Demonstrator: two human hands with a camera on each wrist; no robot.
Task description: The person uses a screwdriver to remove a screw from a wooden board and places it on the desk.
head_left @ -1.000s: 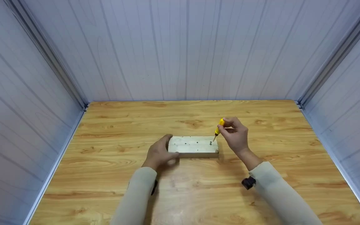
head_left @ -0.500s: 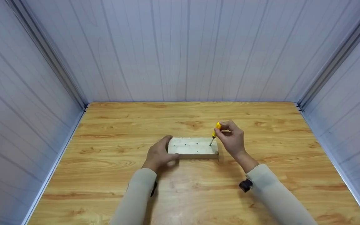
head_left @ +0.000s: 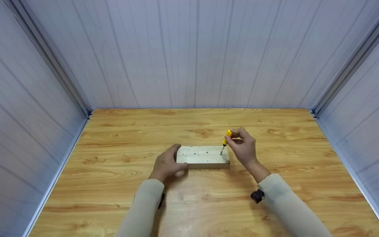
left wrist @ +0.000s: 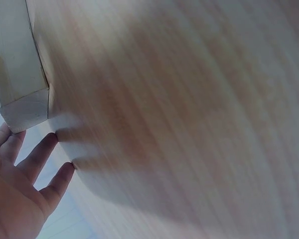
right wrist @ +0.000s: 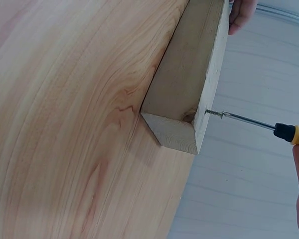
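Observation:
A pale wooden block (head_left: 202,159) with several small dark holes in its top lies flat on the wood-grain table. My left hand (head_left: 165,164) grips its left end, thumb on the near side and fingers round the far side; in the left wrist view, two fingertips (left wrist: 66,172) rest on the table beside the block. With bent fingers, my right hand (head_left: 244,148) pinches the yellow handle of a screwdriver (head_left: 228,134). The screwdriver tip meets the head of a screw (right wrist: 214,113), which stands partly out of the block's top near its right end.
The wood-grain table (head_left: 117,138) runs back to a pale panelled wall (head_left: 196,56). Similar side walls with metal edging stand left and right. A small black device (head_left: 258,196) sits at the right sleeve's cuff.
My right hand has moved left and slightly toward me, bringing the screwdriver tip from just beside the screw onto its head. The block and left hand stay in place.

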